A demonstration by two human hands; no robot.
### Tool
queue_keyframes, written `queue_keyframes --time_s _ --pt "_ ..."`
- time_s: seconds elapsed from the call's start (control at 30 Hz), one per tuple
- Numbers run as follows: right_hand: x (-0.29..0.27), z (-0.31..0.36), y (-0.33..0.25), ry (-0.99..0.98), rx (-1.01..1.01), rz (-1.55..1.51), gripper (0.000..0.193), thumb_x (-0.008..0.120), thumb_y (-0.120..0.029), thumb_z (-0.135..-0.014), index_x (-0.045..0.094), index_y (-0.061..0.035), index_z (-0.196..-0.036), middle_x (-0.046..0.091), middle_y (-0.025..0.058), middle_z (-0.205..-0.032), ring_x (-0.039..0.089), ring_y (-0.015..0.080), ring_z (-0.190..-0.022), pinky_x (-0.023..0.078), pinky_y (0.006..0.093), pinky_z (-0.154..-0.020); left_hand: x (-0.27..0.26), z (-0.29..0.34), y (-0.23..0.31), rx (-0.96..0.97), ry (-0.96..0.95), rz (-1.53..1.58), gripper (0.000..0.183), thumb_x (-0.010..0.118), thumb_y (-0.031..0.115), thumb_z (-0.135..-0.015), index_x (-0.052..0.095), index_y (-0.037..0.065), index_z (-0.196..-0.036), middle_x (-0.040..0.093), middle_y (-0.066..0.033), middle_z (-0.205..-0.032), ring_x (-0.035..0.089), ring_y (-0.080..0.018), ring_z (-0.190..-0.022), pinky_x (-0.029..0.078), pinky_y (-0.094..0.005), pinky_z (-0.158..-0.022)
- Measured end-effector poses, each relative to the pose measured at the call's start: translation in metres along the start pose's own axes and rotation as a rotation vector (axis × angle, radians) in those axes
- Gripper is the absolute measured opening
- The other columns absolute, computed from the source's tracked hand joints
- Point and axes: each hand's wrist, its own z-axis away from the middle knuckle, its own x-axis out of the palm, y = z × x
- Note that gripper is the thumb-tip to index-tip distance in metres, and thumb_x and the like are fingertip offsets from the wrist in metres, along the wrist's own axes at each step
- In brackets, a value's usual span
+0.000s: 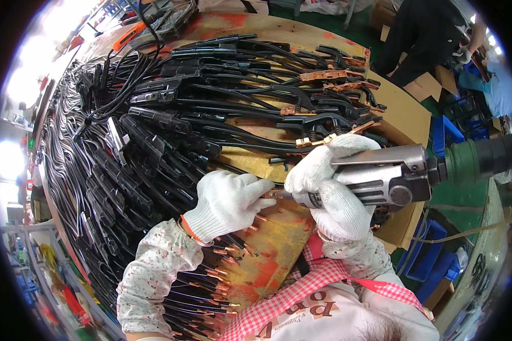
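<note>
My right hand (335,190), in a white knit glove, is wrapped round the silver and black body of an air-powered tool (375,176). The tool lies roughly level, its nose pointing left and its green hose fitting (461,163) on the right. At the nose, the gloved fingers of my left hand (228,202) are pinched together beside a small metal piece (274,194). What exactly those fingers grip is hidden. Just beyond both hands lie black clamps with copper-coloured jaws (324,138). Black cables with bare copper ends (219,284) lie nearer my body.
Bundled black cables (68,170) and black plastic handles (153,145) crowd the left of the paint-stained wooden table (267,256). An orange-handled tool (128,35) lies at the far left. A cardboard box (404,122) and blue bins (426,250) stand right. Another person (418,40) stands far right.
</note>
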Motion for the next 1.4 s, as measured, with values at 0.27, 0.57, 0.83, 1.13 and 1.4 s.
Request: queue_keyframes --time_s 0.27,0.57,0.83,1.13,1.4 --pt "0.000 0.001 0.000 -0.027 -0.025 0.114 0.049 0.069 0.009 -0.085 0.048 -0.0022 -0.128 0.066 0.0122 -0.098 0.069 0.0205 -0.090 0.058 0.0347 -0.081 0.000 -0.001 0.000 -0.021 -0.042 -0.045 0.026 0.070 0.042 -0.086 0.071 0.020 -0.099 0.067 -0.0004 -0.072 0.068 -0.0244 -0.063 0.051 -0.0393 -0.054" --pt "-0.016 -0.004 -0.016 -0.350 0.228 0.253 0.029 0.066 0.011 -0.087 0.059 -0.0003 -0.113 0.068 0.0137 -0.099 0.069 0.0184 -0.088 0.057 0.0281 -0.078 0.006 0.001 0.003 -0.026 0.002 -0.028 0.024 0.068 0.041 -0.086 0.065 0.018 -0.093 0.065 0.0006 -0.073 0.068 -0.0236 -0.064 0.051 -0.0391 -0.054" --pt "0.003 0.002 -0.016 -0.174 0.265 0.238 0.018 0.064 0.009 -0.088 0.061 -0.0002 -0.104 0.067 0.0112 -0.096 0.069 0.0183 -0.081 0.057 0.0271 -0.072 0.006 0.002 0.006 -0.068 -0.029 -0.042 0.023 0.068 0.039 -0.087 0.065 0.017 -0.090 0.068 -0.0001 -0.075 0.069 -0.0237 -0.067 0.052 -0.0386 -0.058" --pt "0.008 -0.013 -0.011 -0.396 -0.268 0.357 0.032 0.062 0.011 -0.089 0.046 -0.0066 -0.111 0.059 0.0106 -0.085 0.059 0.0220 -0.073 0.054 0.0388 -0.067 0.011 0.002 0.005 -0.016 0.046 -0.061 0.023 0.071 0.039 -0.084 0.067 0.018 -0.091 0.068 -0.0021 -0.073 0.068 -0.0252 -0.065 0.051 -0.0391 -0.058" --pt "-0.041 0.006 -0.054 0.405 0.047 0.011 0.021 0.063 -0.020 -0.092 0.061 0.0007 -0.096 0.063 0.0104 -0.071 0.062 0.0188 -0.054 0.053 0.0308 -0.047 0.011 0.000 0.007 0.065 0.141 -0.024 0.022 0.078 0.028 -0.075 0.070 0.013 -0.090 0.067 -0.0042 -0.074 0.064 -0.0290 -0.062 0.049 -0.0408 -0.057"
